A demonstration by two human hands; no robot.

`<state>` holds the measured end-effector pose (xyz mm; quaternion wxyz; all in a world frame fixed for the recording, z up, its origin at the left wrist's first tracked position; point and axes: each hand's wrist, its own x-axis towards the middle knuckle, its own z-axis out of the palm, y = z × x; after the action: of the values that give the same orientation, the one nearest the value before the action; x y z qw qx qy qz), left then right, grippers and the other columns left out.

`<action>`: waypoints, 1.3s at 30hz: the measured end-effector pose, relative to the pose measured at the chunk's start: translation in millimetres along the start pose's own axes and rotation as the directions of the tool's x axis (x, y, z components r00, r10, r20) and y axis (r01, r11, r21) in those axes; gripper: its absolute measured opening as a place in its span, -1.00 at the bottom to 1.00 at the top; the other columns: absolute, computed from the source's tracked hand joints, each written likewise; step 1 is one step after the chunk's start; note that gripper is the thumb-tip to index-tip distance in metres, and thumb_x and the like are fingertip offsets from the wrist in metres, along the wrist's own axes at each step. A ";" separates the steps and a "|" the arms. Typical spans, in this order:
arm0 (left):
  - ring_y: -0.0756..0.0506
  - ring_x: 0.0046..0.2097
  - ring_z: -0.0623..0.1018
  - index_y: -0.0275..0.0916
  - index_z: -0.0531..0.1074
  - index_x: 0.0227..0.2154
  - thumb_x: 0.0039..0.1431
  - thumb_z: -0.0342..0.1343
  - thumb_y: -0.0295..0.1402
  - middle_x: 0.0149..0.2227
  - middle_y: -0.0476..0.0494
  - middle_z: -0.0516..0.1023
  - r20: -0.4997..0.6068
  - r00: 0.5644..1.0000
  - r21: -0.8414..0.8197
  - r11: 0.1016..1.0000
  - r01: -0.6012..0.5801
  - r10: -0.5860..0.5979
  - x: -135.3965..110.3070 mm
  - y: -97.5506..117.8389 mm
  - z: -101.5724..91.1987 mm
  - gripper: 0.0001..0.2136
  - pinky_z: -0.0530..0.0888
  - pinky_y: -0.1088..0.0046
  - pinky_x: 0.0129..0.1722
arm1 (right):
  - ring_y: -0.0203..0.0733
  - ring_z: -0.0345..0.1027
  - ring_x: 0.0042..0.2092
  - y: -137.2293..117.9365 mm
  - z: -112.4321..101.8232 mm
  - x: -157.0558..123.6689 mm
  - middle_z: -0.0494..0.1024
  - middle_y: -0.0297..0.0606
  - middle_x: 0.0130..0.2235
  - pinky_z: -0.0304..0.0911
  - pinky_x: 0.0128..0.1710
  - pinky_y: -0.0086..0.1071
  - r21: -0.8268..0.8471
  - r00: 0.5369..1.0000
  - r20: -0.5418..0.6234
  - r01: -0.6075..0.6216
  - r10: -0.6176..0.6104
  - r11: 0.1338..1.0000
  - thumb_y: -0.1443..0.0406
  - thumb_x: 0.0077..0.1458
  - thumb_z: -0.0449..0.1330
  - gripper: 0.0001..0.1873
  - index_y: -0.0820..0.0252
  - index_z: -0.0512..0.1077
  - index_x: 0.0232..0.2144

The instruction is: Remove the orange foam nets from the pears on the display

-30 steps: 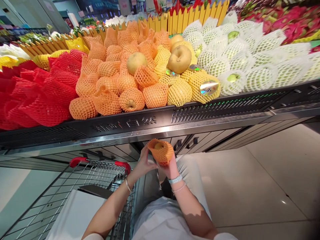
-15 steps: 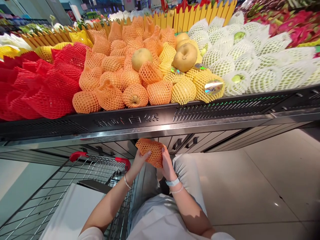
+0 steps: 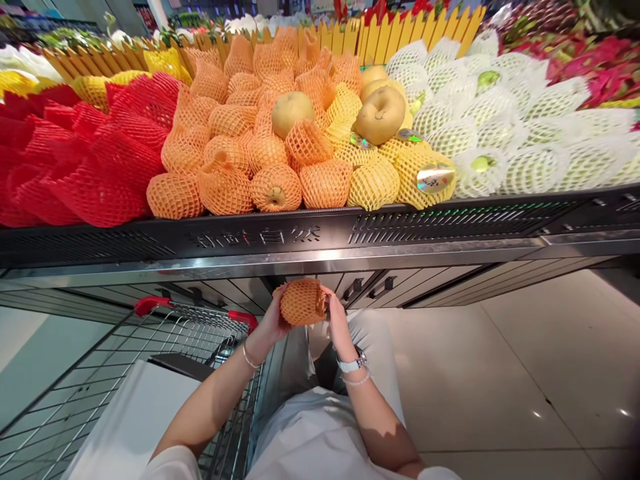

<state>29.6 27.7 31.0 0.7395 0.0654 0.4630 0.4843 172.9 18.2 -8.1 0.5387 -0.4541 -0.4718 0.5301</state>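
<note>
Between my hands, in front of the shelf edge, is a pear in an orange foam net [image 3: 301, 303]. My left hand [image 3: 275, 320] is wrapped round its left side. The fingers of my right hand [image 3: 338, 323] close on the gathered net end at the right. Part of the fingers is hidden behind the fruit. On the display above lie several more fruits in orange nets [image 3: 326, 184]. A bare brown pear [image 3: 293, 115] rests among them, and a larger bare one [image 3: 381, 115] sits on the yellow-netted fruits [image 3: 374, 183].
A black slotted shelf front [image 3: 240, 239] with a metal rim runs across before me. To my left stands a wire shopping cart [image 3: 200, 333] with a white box [image 3: 130, 413] in it. Red-netted fruits [image 3: 115, 173] lie left, white-netted ones [image 3: 530, 160] right.
The netted fruit has turned in my hands, so the rounded netted side now faces up and the gathered end points right. My left hand has shifted further round behind it.
</note>
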 end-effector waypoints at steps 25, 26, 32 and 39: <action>-0.16 0.07 0.48 -0.32 0.43 -0.02 0.20 0.13 -0.22 0.00 -0.26 0.52 0.180 0.984 0.150 0.988 -0.035 0.008 1.4 -4.7 -18.4 -0.64 0.33 0.30 0.14 | -0.05 -0.14 0.35 -23.1 -22.7 4.6 0.31 -0.22 0.21 -0.33 0.33 0.10 -0.259 0.908 0.324 0.356 -0.267 0.898 -0.13 0.24 -0.27 -0.31 0.04 0.30 0.17; -0.16 0.09 0.46 -0.32 0.43 -0.03 0.19 0.13 -0.21 0.01 -0.26 0.52 0.189 0.982 0.147 0.988 -0.049 0.021 2.0 -5.6 -18.9 -0.63 0.30 0.30 0.17 | -0.05 -0.13 0.35 -25.7 -23.2 4.2 0.29 -0.22 0.22 -0.34 0.34 0.09 -0.264 0.907 0.341 0.347 -0.249 0.900 -0.13 0.25 -0.28 -0.31 0.04 0.32 0.16; -0.20 0.12 0.45 -0.32 0.42 -0.01 0.25 0.01 -0.10 0.03 -0.28 0.50 0.143 0.989 0.137 0.990 0.012 -0.032 2.2 -12.0 -12.6 -0.58 0.30 0.20 0.19 | -0.06 -0.10 0.35 -37.6 -26.3 6.2 0.34 -0.21 0.19 -0.38 0.35 0.03 -0.294 0.895 0.401 0.328 -0.196 0.898 -0.11 0.26 -0.27 -0.33 0.04 0.43 0.06; -0.15 0.09 0.47 -0.32 0.47 -0.12 0.30 -0.03 -0.25 -0.09 -0.24 0.58 0.095 0.995 0.132 0.991 0.019 -0.032 -9.7 -12.4 1.1 -0.72 0.32 0.29 0.19 | -0.02 0.19 0.20 -28.9 -24.6 9.4 0.40 -0.16 0.12 0.06 0.22 -0.02 0.010 0.917 -0.063 0.394 -0.393 0.919 -0.14 0.23 -0.18 -0.36 0.08 0.39 0.06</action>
<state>37.6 14.1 30.9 0.7614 0.1312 0.4581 0.4395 201.3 27.2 17.2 0.6532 -0.3596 -0.5312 0.4023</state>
